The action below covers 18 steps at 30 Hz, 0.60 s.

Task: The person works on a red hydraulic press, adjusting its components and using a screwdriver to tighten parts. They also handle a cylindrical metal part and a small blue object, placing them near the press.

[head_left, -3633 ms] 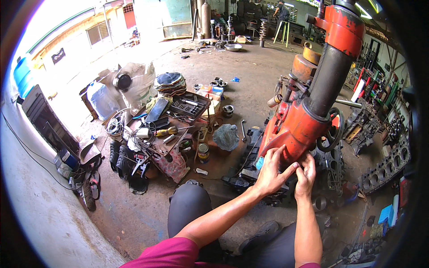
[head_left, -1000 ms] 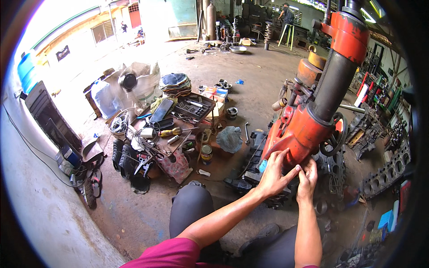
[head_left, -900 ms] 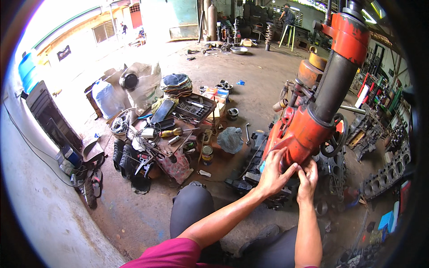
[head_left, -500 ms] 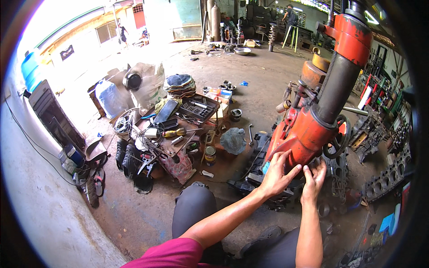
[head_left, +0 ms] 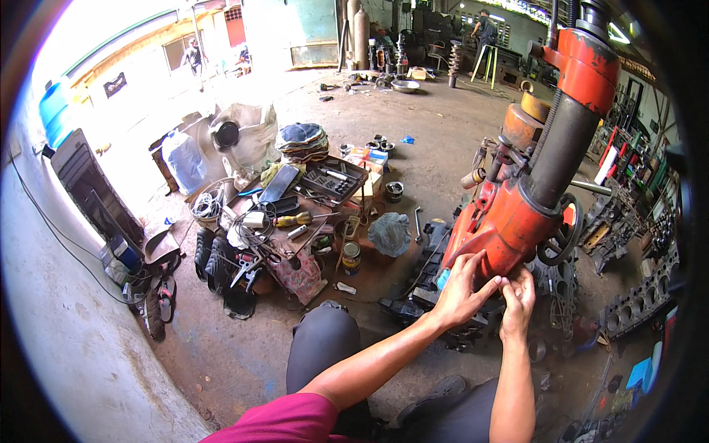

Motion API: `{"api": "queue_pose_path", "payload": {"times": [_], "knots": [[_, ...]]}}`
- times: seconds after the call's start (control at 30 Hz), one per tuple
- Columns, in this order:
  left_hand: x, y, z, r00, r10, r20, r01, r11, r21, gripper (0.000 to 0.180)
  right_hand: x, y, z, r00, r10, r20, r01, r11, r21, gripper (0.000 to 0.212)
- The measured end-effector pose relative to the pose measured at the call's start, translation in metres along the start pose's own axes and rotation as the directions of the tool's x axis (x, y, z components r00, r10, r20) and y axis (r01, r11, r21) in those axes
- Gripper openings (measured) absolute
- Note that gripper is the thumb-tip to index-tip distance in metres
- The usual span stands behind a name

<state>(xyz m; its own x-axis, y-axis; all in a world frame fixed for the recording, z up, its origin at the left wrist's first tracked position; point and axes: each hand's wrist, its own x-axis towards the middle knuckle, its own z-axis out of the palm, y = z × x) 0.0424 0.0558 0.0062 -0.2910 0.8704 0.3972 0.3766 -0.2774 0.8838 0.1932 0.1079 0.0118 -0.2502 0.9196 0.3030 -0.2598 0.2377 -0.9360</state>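
Observation:
A red machine (head_left: 496, 232) with a thick dark column and a black handwheel (head_left: 563, 236) leans up at the right, above a dark engine block (head_left: 428, 277). My left hand (head_left: 465, 290) lies against its lower red housing, fingers stretched along the casting and thumb pointing right. Close by, under the housing's lower edge, my right hand (head_left: 518, 301) has its fingers curled. The two thumb tips meet there. Whatever the right fingers grip is hidden. A bit of light blue material (head_left: 443, 279) shows beside my left fingers.
Left of the machine, a low table holds a tool tray (head_left: 332, 179), a phone (head_left: 279, 183), a yellow-handled screwdriver (head_left: 294, 219) and cables. A can (head_left: 351, 258), a clear plastic bag (head_left: 389, 234) and a wrench (head_left: 418, 224) are on the floor. Engine blocks (head_left: 641, 295) lie right. Other people are far back.
My right hand's fingers have curled in and its thumb has come against the left thumb. My left hand stays on the housing. The whole view has shifted slightly.

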Motion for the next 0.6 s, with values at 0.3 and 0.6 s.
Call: {"api": "queue_pose_path", "payload": {"times": [0.3,0.6], "knots": [[-0.0011,0.0065,-0.0046,0.999,-0.021,0.034,0.022,1.0,-0.013,0.078,0.0019,0.0055,-0.0062,1.0,-0.014,0.016,0.015,0.998,-0.056,0.047],[-0.0023,0.0056,-0.0045,0.999,-0.015,0.036,0.016,1.0,-0.024,0.077,0.001,0.0039,-0.0046,1.0,0.013,-0.007,-0.013,1.0,-0.008,0.045]]}}
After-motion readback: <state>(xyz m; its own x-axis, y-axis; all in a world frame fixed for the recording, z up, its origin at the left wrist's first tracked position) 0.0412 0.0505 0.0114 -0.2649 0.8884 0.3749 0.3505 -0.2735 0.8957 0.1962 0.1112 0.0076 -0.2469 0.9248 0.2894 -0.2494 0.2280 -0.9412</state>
